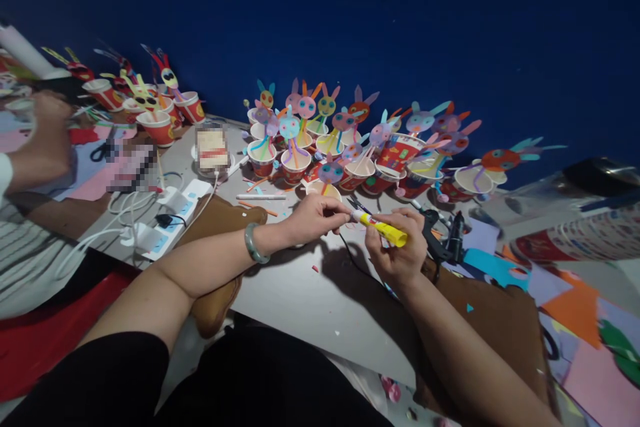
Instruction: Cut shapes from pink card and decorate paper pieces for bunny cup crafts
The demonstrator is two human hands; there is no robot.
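Over the middle of the table, my right hand (397,250) is wrapped round a yellow glue stick (384,229), its pale end pointing left. That end is close to the fingertips of my left hand (317,219). The thumb and fingers there are pinched together; whatever is between them is too small to make out. Just behind my left hand stands a paper cup (324,191) with a paper rabbit head (331,172) on it. A pair of scissors (356,203) lies between the hands, partly hidden.
Several rabbit-topped cups (295,163) crowd the back by the blue wall. At left are a power strip (175,220) and a co-worker's arm (43,140). A black glue gun (437,237), coloured paper (575,300) and a cup stack (580,233) lie at right.
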